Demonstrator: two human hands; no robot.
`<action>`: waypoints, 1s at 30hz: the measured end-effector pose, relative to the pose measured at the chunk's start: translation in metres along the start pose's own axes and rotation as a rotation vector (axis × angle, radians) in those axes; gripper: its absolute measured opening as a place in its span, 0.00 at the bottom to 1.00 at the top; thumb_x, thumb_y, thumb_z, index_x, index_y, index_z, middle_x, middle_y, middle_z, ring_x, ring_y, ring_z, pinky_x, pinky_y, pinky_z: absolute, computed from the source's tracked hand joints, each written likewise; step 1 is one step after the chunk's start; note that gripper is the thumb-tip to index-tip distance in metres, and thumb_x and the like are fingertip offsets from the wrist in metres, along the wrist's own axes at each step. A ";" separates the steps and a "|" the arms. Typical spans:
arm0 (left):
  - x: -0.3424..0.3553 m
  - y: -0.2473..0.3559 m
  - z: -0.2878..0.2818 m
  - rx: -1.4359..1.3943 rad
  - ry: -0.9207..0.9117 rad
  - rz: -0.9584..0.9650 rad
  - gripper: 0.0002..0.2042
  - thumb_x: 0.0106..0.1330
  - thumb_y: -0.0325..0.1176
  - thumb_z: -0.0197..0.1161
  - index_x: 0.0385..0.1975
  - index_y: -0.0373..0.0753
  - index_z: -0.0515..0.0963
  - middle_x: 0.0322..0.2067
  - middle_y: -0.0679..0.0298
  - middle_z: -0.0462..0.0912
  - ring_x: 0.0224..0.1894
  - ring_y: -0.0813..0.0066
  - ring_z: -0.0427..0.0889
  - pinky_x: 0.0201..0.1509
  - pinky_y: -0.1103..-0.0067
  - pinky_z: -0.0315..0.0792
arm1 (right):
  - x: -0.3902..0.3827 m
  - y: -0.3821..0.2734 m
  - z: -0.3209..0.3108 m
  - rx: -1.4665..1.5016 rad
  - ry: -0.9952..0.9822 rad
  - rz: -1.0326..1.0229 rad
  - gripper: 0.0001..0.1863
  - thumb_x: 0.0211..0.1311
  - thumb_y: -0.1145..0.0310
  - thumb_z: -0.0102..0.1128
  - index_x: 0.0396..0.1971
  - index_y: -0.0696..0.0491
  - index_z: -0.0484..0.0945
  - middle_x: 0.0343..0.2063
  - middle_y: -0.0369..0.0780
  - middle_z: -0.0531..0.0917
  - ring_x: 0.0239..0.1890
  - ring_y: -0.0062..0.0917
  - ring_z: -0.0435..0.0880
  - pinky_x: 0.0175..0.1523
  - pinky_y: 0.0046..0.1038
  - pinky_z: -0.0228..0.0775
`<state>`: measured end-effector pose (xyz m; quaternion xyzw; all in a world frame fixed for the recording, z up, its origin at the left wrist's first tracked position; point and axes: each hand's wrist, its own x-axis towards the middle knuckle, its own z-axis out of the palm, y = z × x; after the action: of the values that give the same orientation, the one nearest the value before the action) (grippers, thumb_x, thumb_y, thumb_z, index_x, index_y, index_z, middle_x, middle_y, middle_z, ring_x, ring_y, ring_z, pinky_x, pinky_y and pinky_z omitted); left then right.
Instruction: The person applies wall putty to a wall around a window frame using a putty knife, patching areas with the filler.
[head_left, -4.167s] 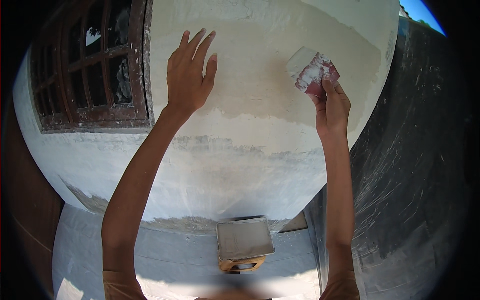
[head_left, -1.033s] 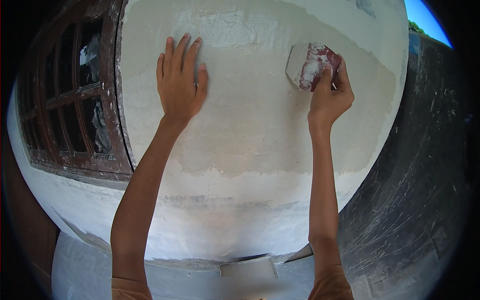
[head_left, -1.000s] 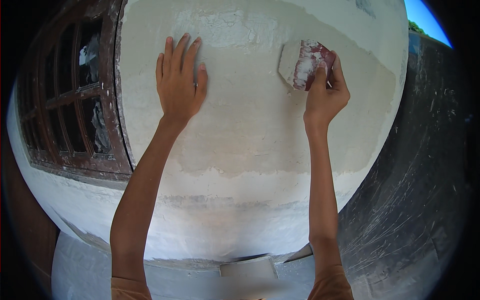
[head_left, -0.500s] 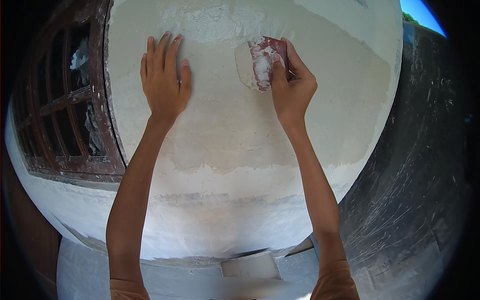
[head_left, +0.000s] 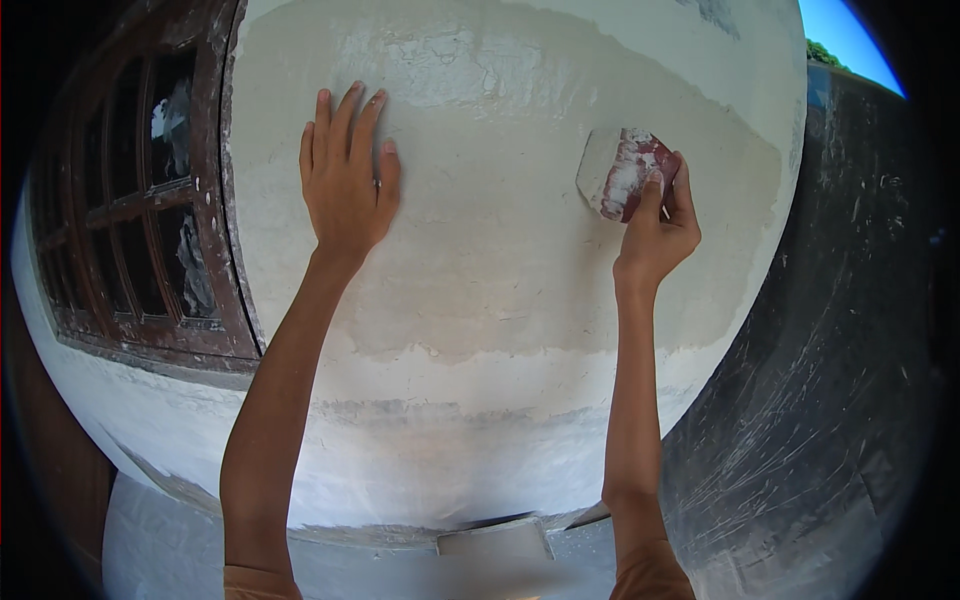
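Scraper (head_left: 620, 172): flat blade, dark red, smeared white with plaster; pressed flat against wall (head_left: 500, 300) at upper right, well apart from left hand. Pale blade edge toward upper left, red part under fingers.

Right hand (head_left: 657, 235): raised on outstretched arm, fingers (head_left: 651, 192) clamped on lower right part of scraper, index finger laid along blade, thumb side hidden behind it.

Left hand (head_left: 345, 180): palm flat on wall at upper left, fingers spread slightly and pointing up, holding nothing; fingertips just below rough white patch (head_left: 440, 65) of plaster.

Wall: curved by lens, plastered in bands. Broad beige, matt band across middle, behind both hands; whiter, smoother coat above and to upper right; white band with grey streaks below, toward bottom edge.

Window (head_left: 150, 200): left of wall, dark brown wooden frame with glazing bars, panes dark, white smears on glass; frame edge just beside left hand's wrist line, not touching.

Side wall (head_left: 830, 400): right, dark grey, scratched with pale marks, meeting plastered wall along its right edge.

Sky (head_left: 845, 35): small blue patch at upper right, with bit of green foliage beside it.

Slab (head_left: 495, 540): pale flat piece at bottom centre between forearms, partly cut off; nature not clear.
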<state>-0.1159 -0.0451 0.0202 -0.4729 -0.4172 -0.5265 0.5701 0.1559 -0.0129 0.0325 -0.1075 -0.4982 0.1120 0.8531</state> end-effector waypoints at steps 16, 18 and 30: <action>0.002 -0.005 0.002 -0.010 0.034 0.024 0.21 0.70 0.36 0.47 0.62 0.41 0.70 0.65 0.58 0.67 0.72 0.50 0.56 0.71 0.57 0.51 | -0.013 -0.011 0.053 -0.049 -0.351 -0.011 0.22 0.64 0.77 0.55 0.58 0.63 0.74 0.43 0.45 0.85 0.43 0.20 0.81 0.52 0.22 0.71; 0.002 -0.007 0.000 -0.008 0.041 0.032 0.21 0.70 0.36 0.47 0.62 0.41 0.70 0.64 0.57 0.68 0.71 0.50 0.57 0.71 0.58 0.51 | -0.001 0.000 0.055 -0.108 -0.286 -0.137 0.22 0.63 0.76 0.57 0.57 0.63 0.74 0.42 0.46 0.86 0.40 0.20 0.82 0.49 0.22 0.72; 0.001 -0.008 0.000 -0.016 0.049 0.024 0.21 0.72 0.38 0.44 0.62 0.40 0.70 0.65 0.57 0.67 0.71 0.50 0.57 0.71 0.57 0.51 | 0.004 0.008 0.051 -0.092 -0.346 -0.082 0.21 0.65 0.75 0.57 0.57 0.63 0.74 0.47 0.46 0.84 0.48 0.25 0.82 0.53 0.24 0.73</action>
<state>-0.1235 -0.0452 0.0222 -0.4694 -0.3930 -0.5345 0.5827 0.1126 -0.0008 0.0575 -0.1051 -0.6459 0.0711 0.7528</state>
